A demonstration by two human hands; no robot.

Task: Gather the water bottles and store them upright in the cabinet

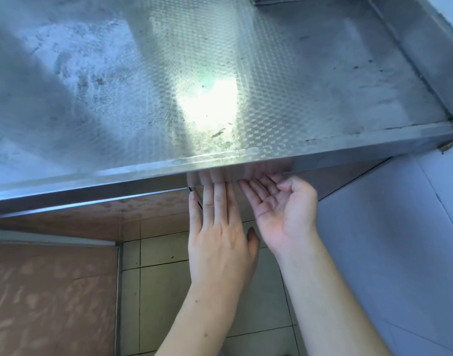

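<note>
Stainless steel countertop [220,73] fills the room's view; below its near edge both hands, left hand [217,235] and right hand [281,209], reach flat-fingered and empty toward the cabinet door [246,214]. No water bottles visible. Fingers could get pinched at the door's edge.

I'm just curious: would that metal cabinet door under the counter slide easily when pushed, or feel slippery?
Probably stiff: the door looks like flat sheet metal. Likely slippery, since it shines like the counter; both hands, left and right, lie open against it. How easily it slides can't be told.
</note>
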